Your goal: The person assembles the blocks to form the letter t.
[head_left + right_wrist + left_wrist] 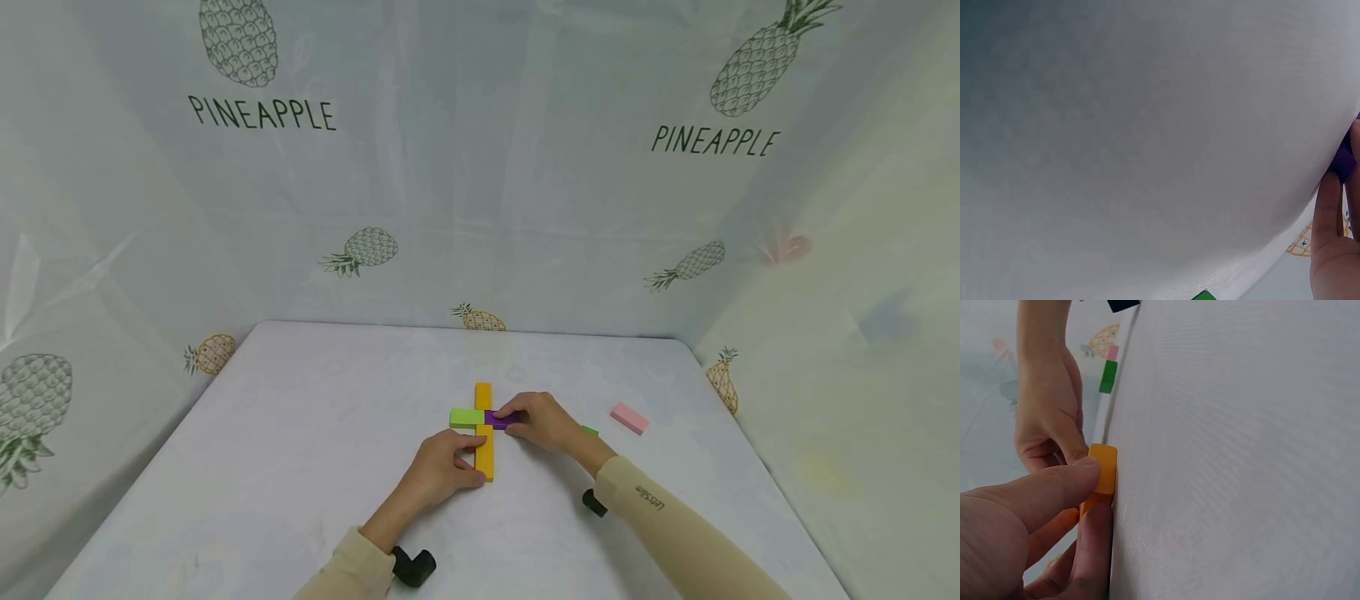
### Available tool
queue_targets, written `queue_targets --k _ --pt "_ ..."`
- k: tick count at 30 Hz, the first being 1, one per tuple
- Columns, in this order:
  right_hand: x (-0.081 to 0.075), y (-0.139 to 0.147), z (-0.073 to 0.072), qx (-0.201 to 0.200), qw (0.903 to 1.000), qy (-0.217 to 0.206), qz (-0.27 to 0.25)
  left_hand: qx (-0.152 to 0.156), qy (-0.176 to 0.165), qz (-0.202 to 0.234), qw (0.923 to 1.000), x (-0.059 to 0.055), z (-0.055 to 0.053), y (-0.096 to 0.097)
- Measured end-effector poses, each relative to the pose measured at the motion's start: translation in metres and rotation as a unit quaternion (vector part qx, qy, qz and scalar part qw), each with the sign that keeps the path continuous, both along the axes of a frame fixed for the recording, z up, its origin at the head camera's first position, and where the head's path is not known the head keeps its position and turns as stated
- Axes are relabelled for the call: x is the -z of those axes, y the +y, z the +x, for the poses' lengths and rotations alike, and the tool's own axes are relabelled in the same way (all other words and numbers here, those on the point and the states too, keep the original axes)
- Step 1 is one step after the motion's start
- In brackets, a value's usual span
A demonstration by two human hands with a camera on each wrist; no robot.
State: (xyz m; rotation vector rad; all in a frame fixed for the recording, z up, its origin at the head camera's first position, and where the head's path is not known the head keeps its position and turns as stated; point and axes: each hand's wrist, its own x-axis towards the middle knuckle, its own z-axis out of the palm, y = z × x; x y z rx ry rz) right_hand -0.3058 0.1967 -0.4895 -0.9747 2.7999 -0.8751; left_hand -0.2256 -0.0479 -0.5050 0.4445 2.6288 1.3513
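My left hand [437,467] grips the near orange block [485,458], fingers near one end and thumb near the other. In the left wrist view, thumb and fingers press around that orange block [1106,467]. My right hand [546,421] pinches a purple block [492,419] between thumb and fingers; its far end is hidden under the hand. The purple block [1342,164] shows at the edge of the right wrist view. A light green block [467,418] lies against the purple one's left end. Beyond them lies another orange block [483,396], so the blocks form a cross.
A green block [590,430] is partly hidden behind the right wrist. Further right lies a pink block [630,418]. Black camera mounts [414,568] sit at both wrists. A pineapple-printed curtain [480,167] stands behind the white table [315,400].
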Motion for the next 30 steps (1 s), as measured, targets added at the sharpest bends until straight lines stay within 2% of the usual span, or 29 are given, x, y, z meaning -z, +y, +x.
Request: queue_targets --k 9,17,30 --pt "-0.0010 -0.0015 -0.0020 -0.001 1.0000 -0.002 0.004 -0.001 -0.001 0.001 1.0000 0.0023 -0.0010 -0.0003" --pt "-0.0017 -0.0023 -0.0038 0.004 0.9998 -0.009 0.015 -0.004 -0.006 0.009 0.9999 -0.0004 0.0000 -0.0005" --pt "-0.0044 -0.0036 -0.0005 -0.004 0.9999 -0.012 0.011 -0.007 -0.009 0.013 0.9999 -0.0008 -0.0002 -0.0011"
